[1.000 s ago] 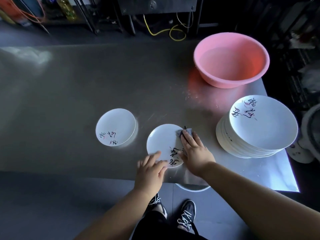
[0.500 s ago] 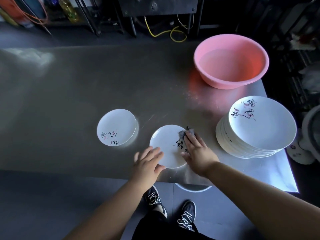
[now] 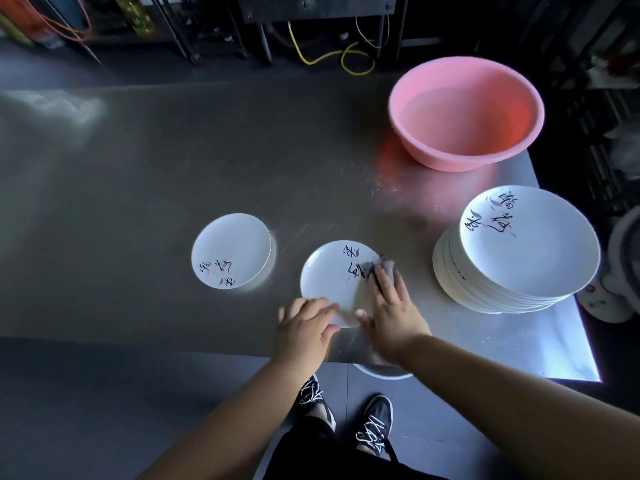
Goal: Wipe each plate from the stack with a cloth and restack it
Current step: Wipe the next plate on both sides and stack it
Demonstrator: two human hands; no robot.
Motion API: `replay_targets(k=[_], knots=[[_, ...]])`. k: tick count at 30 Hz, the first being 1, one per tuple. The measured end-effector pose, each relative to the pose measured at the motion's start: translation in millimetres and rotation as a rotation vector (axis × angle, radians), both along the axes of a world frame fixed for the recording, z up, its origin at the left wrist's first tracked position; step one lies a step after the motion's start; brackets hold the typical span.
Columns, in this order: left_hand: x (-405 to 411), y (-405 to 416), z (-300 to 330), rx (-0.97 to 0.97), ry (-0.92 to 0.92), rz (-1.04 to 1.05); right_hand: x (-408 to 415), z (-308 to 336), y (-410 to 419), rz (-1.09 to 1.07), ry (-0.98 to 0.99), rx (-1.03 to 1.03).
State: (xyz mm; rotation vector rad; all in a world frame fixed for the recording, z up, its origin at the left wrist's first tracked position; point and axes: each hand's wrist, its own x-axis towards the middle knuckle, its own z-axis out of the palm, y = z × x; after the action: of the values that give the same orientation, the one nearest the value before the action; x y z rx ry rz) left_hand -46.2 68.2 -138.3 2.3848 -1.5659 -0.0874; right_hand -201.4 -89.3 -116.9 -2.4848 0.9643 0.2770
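Observation:
A small white plate with black brush lettering lies flat near the table's front edge. My right hand presses a grey cloth onto the plate's right side with straight fingers. My left hand touches the plate's near left rim with its fingertips. A tall stack of larger white plates stands to the right. A small white plate lies apart on the left; whether more plates lie under it I cannot tell.
A pink basin holding water sits at the back right of the steel table. The table's front edge runs just under my wrists. A white appliance stands off the right edge. Cables and rack legs lie behind.
The plate has turned under my hands; its lettering went from the near side round to the far right. My left hand slid along the near rim. The cloth stayed on the right side.

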Motion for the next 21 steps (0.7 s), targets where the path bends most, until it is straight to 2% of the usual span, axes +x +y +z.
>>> replay_targets(k=[4,9,14,17,21], knots=[[-6.6,-0.6,-0.4,-0.006,0.005,0.032,-26.9,-10.6,43.1,0.104,0.041,-0.040],[-9.4,-5.1,1.6,-0.023,-0.004,0.038,-4.0,-17.7,-7.6,0.036,-0.182,-0.183],[-5.8,-7.8,2.3,-0.047,0.037,0.028,-12.7,-31.5,0.0,0.148,-0.335,-0.347],[0.4,-10.4,7.1,-0.015,0.116,0.002,-17.5,-10.6,14.0,0.192,-0.358,-0.274],[14.3,-13.8,27.6,0.010,0.229,-0.037,5.3,38.5,-0.4,-0.209,-0.064,0.006]])
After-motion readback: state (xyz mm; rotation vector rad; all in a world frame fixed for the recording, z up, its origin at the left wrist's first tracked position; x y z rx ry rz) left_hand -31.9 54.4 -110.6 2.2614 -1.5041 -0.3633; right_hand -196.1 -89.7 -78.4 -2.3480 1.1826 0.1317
